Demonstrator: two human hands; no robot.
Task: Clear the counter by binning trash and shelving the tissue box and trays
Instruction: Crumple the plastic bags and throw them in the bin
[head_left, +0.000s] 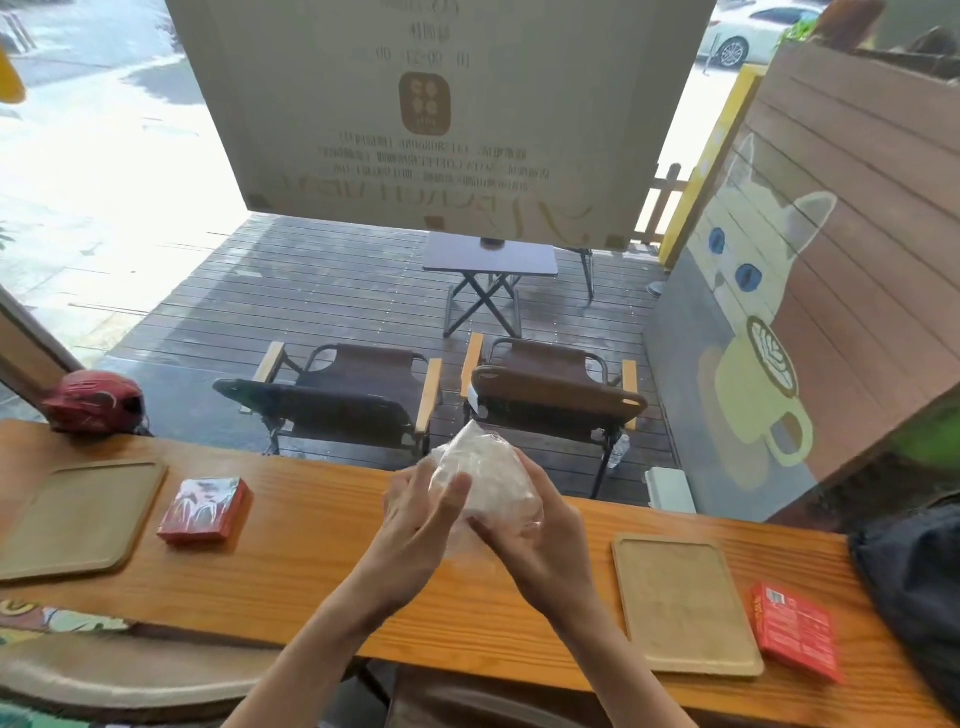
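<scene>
Both hands hold a crumpled clear plastic wrapper (483, 467) above the middle of the wooden counter (311, 551). My left hand (415, 525) grips its left side with the thumb on top. My right hand (535, 540) cups it from the right and below. A red tissue box (203, 511) lies on the counter to the left, next to a wooden tray (78, 517). A second wooden tray (680, 603) lies to the right, with a flat red packet (797, 629) beside it.
A red helmet (96, 401) sits at the counter's far left. A dark bag (914, 587) rests at the right end. Behind the window, two folding chairs (353, 395) and a small table (491, 260) stand on a deck. A cushioned seat (104, 670) is below left.
</scene>
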